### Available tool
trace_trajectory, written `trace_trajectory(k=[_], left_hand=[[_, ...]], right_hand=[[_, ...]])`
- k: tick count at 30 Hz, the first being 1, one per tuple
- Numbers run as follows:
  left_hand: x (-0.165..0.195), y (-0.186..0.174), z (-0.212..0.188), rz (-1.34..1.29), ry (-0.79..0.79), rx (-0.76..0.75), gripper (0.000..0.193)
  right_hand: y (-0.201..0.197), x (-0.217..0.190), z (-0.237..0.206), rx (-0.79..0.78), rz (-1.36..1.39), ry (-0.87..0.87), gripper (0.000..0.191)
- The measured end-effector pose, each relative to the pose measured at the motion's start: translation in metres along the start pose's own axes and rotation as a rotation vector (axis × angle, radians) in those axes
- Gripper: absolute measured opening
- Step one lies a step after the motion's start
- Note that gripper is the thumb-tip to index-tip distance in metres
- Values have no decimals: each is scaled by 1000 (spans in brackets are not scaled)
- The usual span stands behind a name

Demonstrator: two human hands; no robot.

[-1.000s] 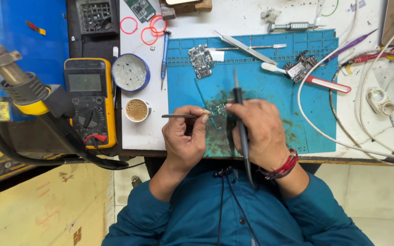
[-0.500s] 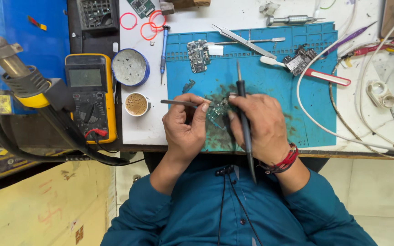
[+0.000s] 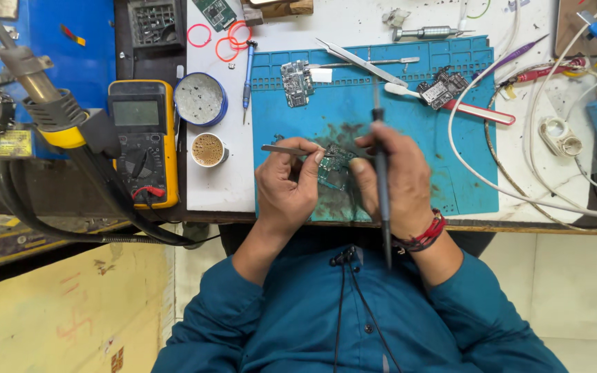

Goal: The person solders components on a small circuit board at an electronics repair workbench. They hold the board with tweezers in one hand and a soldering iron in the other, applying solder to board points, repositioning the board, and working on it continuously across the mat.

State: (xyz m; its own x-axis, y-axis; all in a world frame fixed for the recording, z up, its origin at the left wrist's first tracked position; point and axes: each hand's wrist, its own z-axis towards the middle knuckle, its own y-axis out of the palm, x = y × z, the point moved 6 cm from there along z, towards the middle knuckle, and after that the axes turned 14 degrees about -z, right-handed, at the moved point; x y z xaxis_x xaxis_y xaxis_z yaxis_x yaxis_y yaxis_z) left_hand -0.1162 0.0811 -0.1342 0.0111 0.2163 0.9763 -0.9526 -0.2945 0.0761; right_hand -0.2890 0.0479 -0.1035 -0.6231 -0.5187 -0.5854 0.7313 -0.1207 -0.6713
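My left hand (image 3: 286, 185) grips metal tweezers (image 3: 281, 149) whose tips reach a small green circuit board (image 3: 334, 166) on the blue work mat (image 3: 464, 179). My right hand (image 3: 395, 181) holds a thin black soldering iron (image 3: 381, 173) like a pen, lying across its fingers, tip pointing away from me. The right hand's fingers also rest on the board's right edge. The board is partly hidden by both hands. A red thread band sits on the right wrist.
Two other circuit boards (image 3: 296, 83) (image 3: 441, 88), tweezers (image 3: 364, 61) and a red-handled brush (image 3: 457, 107) lie on the mat's far part. A yellow multimeter (image 3: 141, 141), a round tin (image 3: 200, 99), a small cup (image 3: 208, 149) and a hot-air nozzle (image 3: 43, 103) stand left. White cables (image 3: 519, 190) loop right.
The view has shifted slightly, so the bench sits a little lower in frame. Both hands stay over the small board with tweezers and iron, drawn a little closer together.
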Motion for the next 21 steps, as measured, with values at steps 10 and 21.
trace_trajectory(k=[10,21], left_hand=[[2,1,3,21,-34,5,7],[9,7,4,158,44,-97,8]], right_hand=[[-8,22,-19,79,-99,130,23],[-14,22,-25,41,34,30,12]])
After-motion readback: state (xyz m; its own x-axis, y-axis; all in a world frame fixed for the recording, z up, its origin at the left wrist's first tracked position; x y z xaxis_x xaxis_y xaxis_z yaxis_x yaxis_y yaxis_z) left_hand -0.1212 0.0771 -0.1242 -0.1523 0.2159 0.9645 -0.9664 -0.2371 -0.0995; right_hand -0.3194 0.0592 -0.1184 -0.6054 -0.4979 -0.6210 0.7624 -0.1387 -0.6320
